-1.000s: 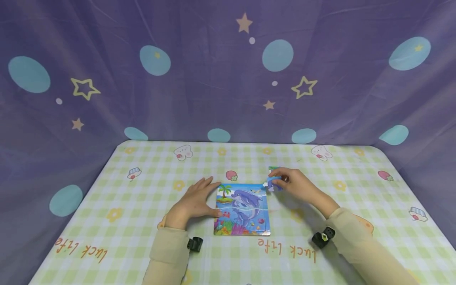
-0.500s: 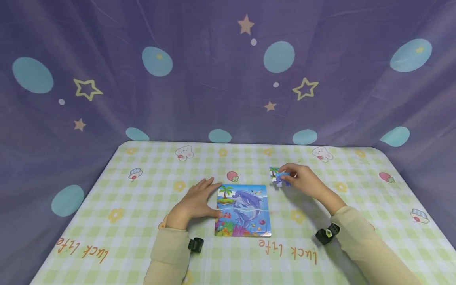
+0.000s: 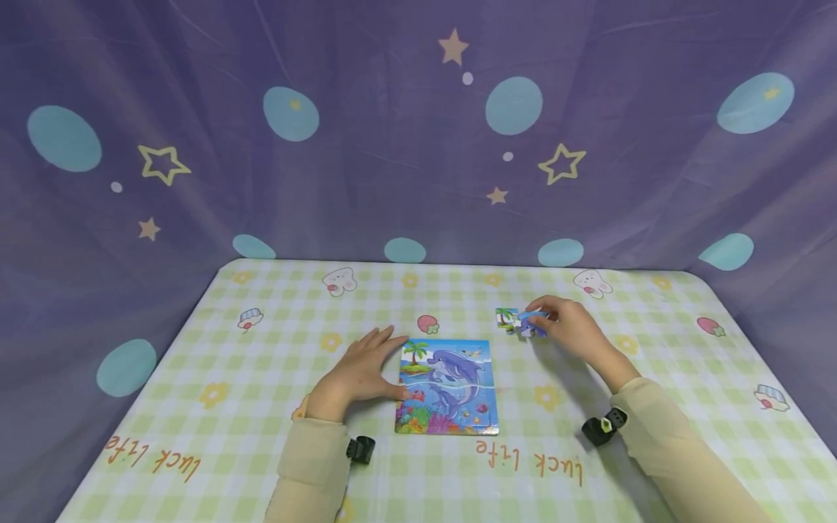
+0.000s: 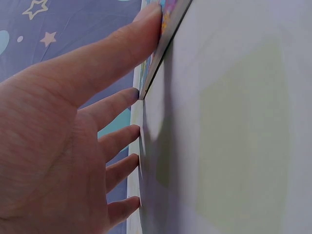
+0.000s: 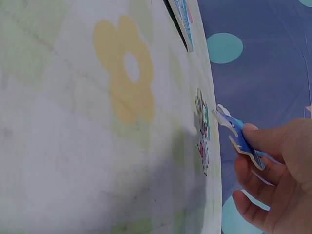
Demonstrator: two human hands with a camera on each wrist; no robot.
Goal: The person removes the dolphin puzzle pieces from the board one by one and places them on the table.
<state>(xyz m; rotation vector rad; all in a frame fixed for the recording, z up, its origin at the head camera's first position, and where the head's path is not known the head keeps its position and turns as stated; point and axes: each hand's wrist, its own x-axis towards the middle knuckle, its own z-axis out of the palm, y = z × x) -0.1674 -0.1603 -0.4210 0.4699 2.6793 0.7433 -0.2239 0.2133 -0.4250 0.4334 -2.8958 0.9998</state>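
Note:
A square dolphin jigsaw puzzle [image 3: 451, 374] lies in its tray on the table. My left hand [image 3: 356, 370] rests along its left side, the thumb [image 4: 141, 36] on the edge and the other fingers extended, one tip at the corner. To the upper right of the puzzle, my right hand [image 3: 575, 330] pinches a blue and purple puzzle piece [image 5: 239, 134] between thumb and fingers. Just left of that piece lies a palm-tree puzzle piece [image 3: 506, 317] on the tablecloth. In the right wrist view the held piece is tilted and raised above the table.
A green checked tablecloth [image 3: 275, 399] with printed flowers, rabbits and lettering covers the table. Behind its far edge hangs a purple curtain [image 3: 366, 167] with stars and ovals. Black wrist cameras sit on both sleeves, the right one [image 3: 601, 427] low over the cloth.
My right hand has carried the puzzle piece rightward, away from the puzzle's upper right corner, uncovering the palm-tree piece. The left hand has kept its place on the puzzle.

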